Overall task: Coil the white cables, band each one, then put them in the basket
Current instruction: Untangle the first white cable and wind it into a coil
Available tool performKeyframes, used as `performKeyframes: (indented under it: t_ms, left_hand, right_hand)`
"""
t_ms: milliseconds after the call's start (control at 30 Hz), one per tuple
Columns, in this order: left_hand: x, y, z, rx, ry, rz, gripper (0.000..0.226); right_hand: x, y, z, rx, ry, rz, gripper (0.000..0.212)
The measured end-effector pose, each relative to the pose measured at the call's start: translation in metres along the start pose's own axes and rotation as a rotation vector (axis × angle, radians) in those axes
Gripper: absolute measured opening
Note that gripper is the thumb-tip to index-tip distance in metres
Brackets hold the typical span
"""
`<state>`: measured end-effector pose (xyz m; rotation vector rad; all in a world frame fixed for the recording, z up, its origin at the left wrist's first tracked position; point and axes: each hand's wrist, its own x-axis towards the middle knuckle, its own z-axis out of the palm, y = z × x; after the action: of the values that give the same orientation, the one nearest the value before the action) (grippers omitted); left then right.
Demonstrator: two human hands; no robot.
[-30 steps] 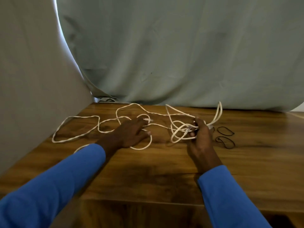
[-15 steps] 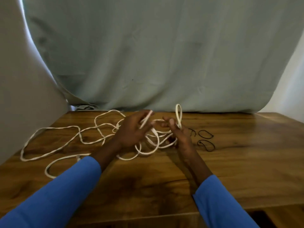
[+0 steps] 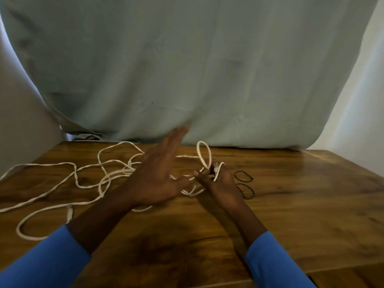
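While the right hand (image 3: 220,183) pinches a small bundle of loops of the white cable (image 3: 121,172) together with one plug end (image 3: 216,167), a single loop standing upright above its fingers, the left hand (image 3: 158,175) hovers just beside it with fingers straight and spread, gripping nothing. The uncoiled slack lies wholly to the left of both hands, its long run stretching left to right across the wooden counter (image 3: 311,204) toward the near left edge. The left hand is therefore the nearer to it and, in all likelihood, the one to draw the next length into the bundle.

Black bands (image 3: 243,176): two show, flat on the counter just to the right of the right hand, which is the nearer to them.

Plug ends: three show, one in the bundle, one in the tangle (image 3: 129,163) and one near the left sleeve (image 3: 69,213). The number of separate cables cannot be told from the tangle.

No basket is in view. A pale cloth backdrop (image 3: 187,69) hangs behind the counter.
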<state>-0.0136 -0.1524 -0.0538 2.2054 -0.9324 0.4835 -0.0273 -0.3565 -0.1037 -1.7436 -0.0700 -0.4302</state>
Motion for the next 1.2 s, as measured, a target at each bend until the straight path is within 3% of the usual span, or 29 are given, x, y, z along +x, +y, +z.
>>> performKeyframes:
  t_ms: [67,133,233,267,333,400,467,567,633,733,833,967,1000,1067,1133,1200]
  left_hand:
    - [-0.004,0.011,0.019,-0.133,-0.065,0.004,0.107]
    - [-0.001,0.017,0.03,-0.263,0.046,-0.037,0.092]
    - [0.017,0.009,0.037,-0.473,0.289,-0.127,0.032]
    - [0.022,0.005,0.033,-0.523,0.338,-0.174,0.023]
    - [0.025,-0.01,0.018,-0.306,0.365,-0.209,0.022]
    - [0.021,-0.024,0.008,0.22,0.265,-0.189,0.026]
    - [0.013,-0.024,0.007,0.565,0.238,-0.067,0.049]
    - [0.003,0.005,0.017,0.735,0.122,0.303,0.081]
    - [-0.002,0.013,0.03,0.739,0.021,0.418,0.088]
    - [-0.001,0.01,0.025,0.443,-0.134,0.282,0.086]
    - [0.004,-0.006,0.012,0.039,-0.301,0.167,0.055]
    - [0.01,-0.01,0.016,-0.417,-0.676,-0.121,0.057]
    - [0.01,-0.006,0.022,-0.53,-0.678,-0.198,0.06]
    - [0.012,-0.005,0.04,-0.54,-0.518,-0.231,0.058]
    - [0.01,-0.01,0.058,-0.575,-0.422,-0.223,0.036]
    - [0.01,-0.023,0.068,-0.791,-0.429,-0.314,0.028]
  right_hand:
    - [-0.002,-0.002,-0.001,-0.119,-0.085,-0.078,0.044]
    - [-0.005,-0.004,-0.002,-0.265,-0.154,-0.123,0.048]
    - [-0.014,-0.011,-0.003,-0.216,-0.198,-0.135,0.031]
    - [-0.018,-0.014,-0.006,-0.12,-0.167,-0.099,0.023]
    - [-0.023,-0.016,-0.015,0.091,-0.073,-0.006,0.014]
    - [-0.023,-0.019,-0.024,0.224,0.017,0.029,0.022]
    - [-0.018,-0.023,-0.028,0.355,0.046,0.058,0.033]
    - [-0.004,-0.033,-0.02,0.651,-0.002,0.172,0.039]
    - [0.005,-0.037,-0.014,0.822,-0.027,0.202,0.037]
    - [0.014,-0.033,-0.01,0.867,0.012,0.179,0.033]
    - [0.023,-0.025,-0.004,0.88,0.077,0.135,0.035]
    - [0.04,-0.027,0.013,0.718,0.189,0.067,0.046]
    - [0.045,-0.027,0.019,0.663,0.194,0.043,0.05]
    - [0.055,-0.024,0.027,0.687,0.133,0.019,0.058]
    - [0.066,-0.016,0.031,0.908,-0.033,0.046,0.064]
    - [0.074,-0.005,0.029,1.098,-0.244,0.083,0.065]
